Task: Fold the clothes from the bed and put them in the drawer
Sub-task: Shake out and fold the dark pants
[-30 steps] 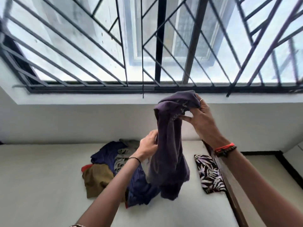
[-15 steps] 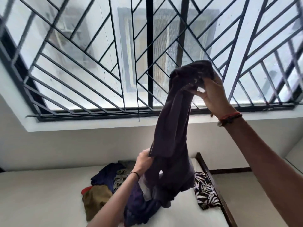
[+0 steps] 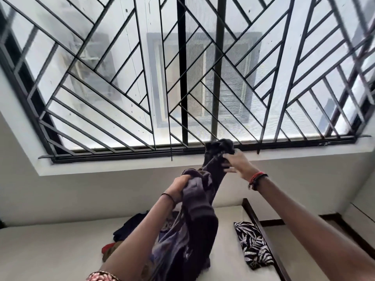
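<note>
A dark purple garment hangs in the air above the bed. My right hand grips its bunched top end in front of the window sill. Lower and to the left, my left hand grips a fold of the same garment near its middle. The rest of the cloth drapes down over my left forearm. Behind it a pile of clothes lies on the bed, partly hidden, with dark blue, red and brown pieces showing. No drawer is in view.
A folded black and white leaf-print cloth lies near the bed's right edge. A dark wooden bed frame runs along that side. A barred window fills the wall above a white sill.
The camera has tilted further up. My right hand has come down from high against the bars to sill level, and my left hand has risen and grips a fold of the garment.
</note>
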The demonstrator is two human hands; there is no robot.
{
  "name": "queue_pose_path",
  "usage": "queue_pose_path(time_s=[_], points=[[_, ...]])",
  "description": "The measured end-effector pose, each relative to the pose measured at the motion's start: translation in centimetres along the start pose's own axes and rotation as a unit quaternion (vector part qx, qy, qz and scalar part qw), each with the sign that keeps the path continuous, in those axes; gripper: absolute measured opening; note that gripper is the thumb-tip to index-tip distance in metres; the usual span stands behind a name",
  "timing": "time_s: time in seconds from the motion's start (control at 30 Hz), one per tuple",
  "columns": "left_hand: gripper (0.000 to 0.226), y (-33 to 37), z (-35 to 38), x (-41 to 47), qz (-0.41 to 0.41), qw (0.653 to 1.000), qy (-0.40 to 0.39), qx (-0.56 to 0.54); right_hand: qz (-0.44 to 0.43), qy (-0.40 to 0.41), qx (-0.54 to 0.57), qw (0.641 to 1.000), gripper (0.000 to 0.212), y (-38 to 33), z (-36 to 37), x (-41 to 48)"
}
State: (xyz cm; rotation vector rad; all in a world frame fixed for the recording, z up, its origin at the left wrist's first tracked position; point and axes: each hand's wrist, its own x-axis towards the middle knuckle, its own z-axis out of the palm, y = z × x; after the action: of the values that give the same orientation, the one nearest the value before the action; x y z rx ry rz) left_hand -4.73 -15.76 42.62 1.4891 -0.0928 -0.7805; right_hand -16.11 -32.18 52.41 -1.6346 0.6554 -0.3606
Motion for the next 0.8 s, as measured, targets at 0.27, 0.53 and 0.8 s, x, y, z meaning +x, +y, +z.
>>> queue_pose_path(time_s=[0.27, 0.53, 0.8], points=[[0.029, 3.3, 1.9, -1.6, -0.005, 0.986, -0.059, -0.158, -0.023, -0.11, -0.002, 0.994, 0.073, 2.8, 1.4, -6.3], [0.038, 5.9, 4.4, -3.3, -0.023, 0.962, -0.04, -0.269, -0.245, 0.034, -0.108, 0.963, 0.091, 6.7, 1.0, -8.0], [0.034, 7.2, 6.5, -4.1, 0.016, 0.947, -0.021, -0.319, -0.286, 0.139, -0.151, 0.936, 0.015, 4.6, -1.0, -4.1]])
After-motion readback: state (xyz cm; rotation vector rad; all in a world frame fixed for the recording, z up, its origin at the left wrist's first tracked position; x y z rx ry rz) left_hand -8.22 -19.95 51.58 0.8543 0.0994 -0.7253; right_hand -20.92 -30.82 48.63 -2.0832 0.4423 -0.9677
